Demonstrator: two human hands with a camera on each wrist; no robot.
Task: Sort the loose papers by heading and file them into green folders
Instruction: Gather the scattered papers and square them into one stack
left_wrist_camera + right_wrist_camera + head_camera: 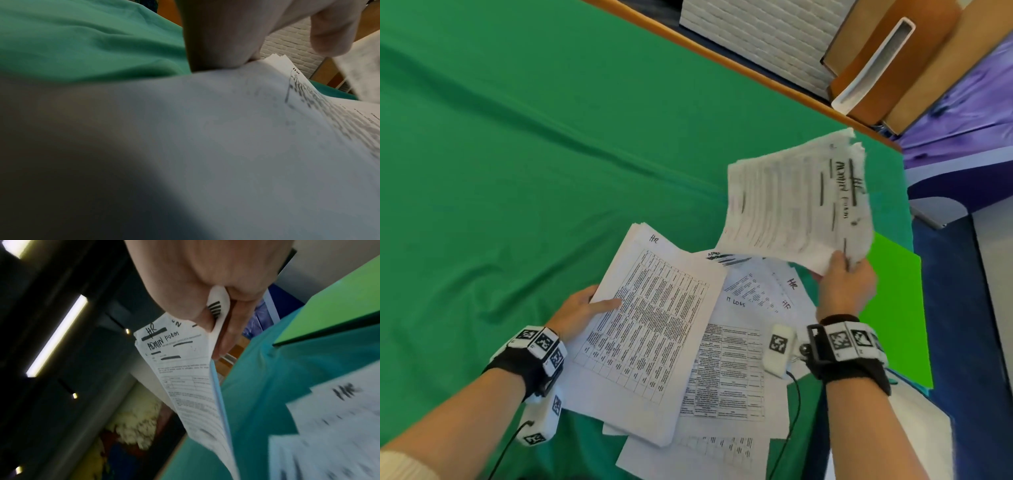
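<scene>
My left hand (582, 310) grips a stack of papers headed HR (650, 329) by its left edge, thumb on top, lifted slightly above the pile; the left wrist view shows the same HR stack (246, 129) close up. My right hand (846, 284) pinches a raised, blurred sheaf of papers (794, 202) by its lower corner. The right wrist view shows this sheaf (185, 369) with HR struck out and ADMIN FORM written on it. Loose papers (736, 359) marked HR and IT LOGS lie spread on the green cloth (534, 154). A bright green folder (893, 308) lies to the right, partly behind my right hand.
The table's wooden far edge (722, 58) runs diagonally across the top. A wooden chair (887, 61) stands beyond it at the upper right. The table's right edge drops to blue floor (962, 342). Cables trail from both wrist cameras.
</scene>
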